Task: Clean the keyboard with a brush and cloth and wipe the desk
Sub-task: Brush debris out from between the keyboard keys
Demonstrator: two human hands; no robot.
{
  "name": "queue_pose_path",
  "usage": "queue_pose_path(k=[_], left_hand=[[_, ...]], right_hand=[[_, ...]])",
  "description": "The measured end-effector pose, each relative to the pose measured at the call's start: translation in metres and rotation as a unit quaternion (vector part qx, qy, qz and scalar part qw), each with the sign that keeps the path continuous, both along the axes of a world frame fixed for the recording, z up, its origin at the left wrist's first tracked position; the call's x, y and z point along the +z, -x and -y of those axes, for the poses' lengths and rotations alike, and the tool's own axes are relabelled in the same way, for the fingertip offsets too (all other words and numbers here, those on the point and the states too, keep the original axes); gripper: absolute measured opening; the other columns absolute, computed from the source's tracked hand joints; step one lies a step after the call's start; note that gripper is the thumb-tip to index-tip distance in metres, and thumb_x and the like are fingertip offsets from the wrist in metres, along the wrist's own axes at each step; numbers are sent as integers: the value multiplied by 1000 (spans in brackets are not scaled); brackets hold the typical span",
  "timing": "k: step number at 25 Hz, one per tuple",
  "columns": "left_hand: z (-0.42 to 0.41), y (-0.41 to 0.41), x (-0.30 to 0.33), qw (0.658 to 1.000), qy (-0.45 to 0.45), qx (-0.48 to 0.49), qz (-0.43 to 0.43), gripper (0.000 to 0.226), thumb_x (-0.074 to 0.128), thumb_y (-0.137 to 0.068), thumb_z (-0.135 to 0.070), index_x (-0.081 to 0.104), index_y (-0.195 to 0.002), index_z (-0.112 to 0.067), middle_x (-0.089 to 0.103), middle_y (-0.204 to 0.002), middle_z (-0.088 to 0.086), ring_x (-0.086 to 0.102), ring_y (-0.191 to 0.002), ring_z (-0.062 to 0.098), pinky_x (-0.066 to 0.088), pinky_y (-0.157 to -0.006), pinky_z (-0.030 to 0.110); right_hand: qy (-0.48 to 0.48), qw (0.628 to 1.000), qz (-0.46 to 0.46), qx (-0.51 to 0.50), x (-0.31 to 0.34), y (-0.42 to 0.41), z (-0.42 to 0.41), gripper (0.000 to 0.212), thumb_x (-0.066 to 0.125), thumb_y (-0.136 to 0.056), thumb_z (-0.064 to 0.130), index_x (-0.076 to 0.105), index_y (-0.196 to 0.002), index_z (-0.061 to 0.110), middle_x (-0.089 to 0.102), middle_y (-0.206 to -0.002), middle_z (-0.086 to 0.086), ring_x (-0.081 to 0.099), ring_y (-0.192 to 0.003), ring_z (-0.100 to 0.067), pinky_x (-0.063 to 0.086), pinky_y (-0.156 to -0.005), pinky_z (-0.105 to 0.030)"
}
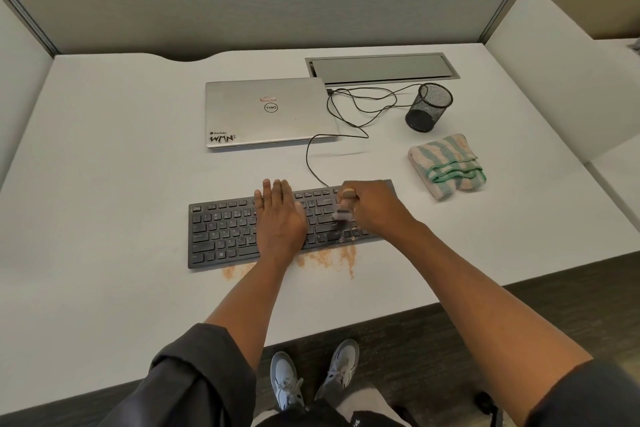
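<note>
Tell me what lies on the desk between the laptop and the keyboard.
In the head view, only a black cable crosses the bare desk between the laptop and the keyboard.

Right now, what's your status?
Left hand flat on black keyboard. Right hand grips small brush. Tan crumbs on white desk.

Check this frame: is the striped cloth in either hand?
No. The striped cloth lies folded on the desk, right of the keyboard, untouched.
</note>
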State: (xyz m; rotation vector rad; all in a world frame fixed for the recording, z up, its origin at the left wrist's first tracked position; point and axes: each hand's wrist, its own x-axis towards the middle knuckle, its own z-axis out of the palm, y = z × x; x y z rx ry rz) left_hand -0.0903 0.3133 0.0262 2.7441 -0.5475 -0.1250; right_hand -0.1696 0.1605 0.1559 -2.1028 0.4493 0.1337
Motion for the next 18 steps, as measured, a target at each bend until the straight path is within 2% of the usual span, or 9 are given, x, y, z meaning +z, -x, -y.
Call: queue_pose_path(k=[2,3,5,8,10,12,14,16,18], left_hand=[[0,0,0,1000,-3,0,1,61,26,-105,-28,17,-158,-1,20,-166,18,4,-156,33,-1,-127,47],[0,0,0,1000,-4,1,1,61,26,-105,-28,17,-158,-1,20,-166,18,4,-156,33,-1,-127,47],[0,0,0,1000,-5,0,-2,61,26,-105,-28,17,-158,-1,20,-166,18,4,-156,33,-1,-127,48],[1,0,0,1000,-4,2,2,61,26,-105,-28,18,-158,-1,21,-165,18,4,-156,33,0,-127,48],[1,0,1,1000,-5,0,0,61,26,-105,-29,17,-158,-1,20,-166,18,4,-156,33,-1,-127,48],[1,0,2,1000,-9,-2,-2,61,25,-105,-29,16,-159,-1,19,-166,18,3,-156,33,-1,-127,47],[2,0,2,1000,-9,-1,-1,61,25,-105,-29,16,-158,-1,20,-166,18,4,-156,33,-1,-127,47],[1,0,2,1000,-10,0,0,61,25,-105,-29,17,-158,-1,20,-166,18,4,-156,33,-1,-127,48],[0,1,1,1000,-9,1,1,61,24,-105,-29,16,-159,-1,19,-166,17,3,-156,32,-2,-127,47]], right_hand=[[0,1000,22,-18,2,-3,-3,25,39,-88,-22,62,-89,-13,50,-73,-13,61,-59,3,49,-57,-7],[11,1000,26,-13,5,-5,-8,26,41,-87,-19,65,-90,-9,54,-70,-11,56,-56,4,45,-56,-8],[57,998,20,-3,-1,-10,-9,24,48,-86,-12,68,-89,0,61,-69,0,56,-62,1,43,-58,-12],[92,995,21,-24,-6,-19,-6,9,60,-84,-5,65,-85,2,69,-81,-8,64,-72,-10,51,-62,-12],[97,994,28,-32,-5,-23,-8,9,57,-87,1,64,-83,5,71,-86,-5,63,-76,-15,51,-67,-17],[112,994,9,-11,-4,-26,-13,20,51,-89,4,63,-76,14,71,-89,-3,63,-79,-17,49,-68,-29],[155,988,-17,17,-2,-31,-13,20,48,-91,6,63,-79,13,70,-92,-8,63,-83,-22,50,-70,-33],[180,983,-22,-15,2,-37,-9,21,47,-95,15,66,-90,6,70,-91,-10,64,-85,-27,55,-77,-41],[141,988,-4,-58,-1,-41,-6,22,47,-96,22,64,-90,9,70,-84,-7,67,-79,-25,57,-76,-45]])
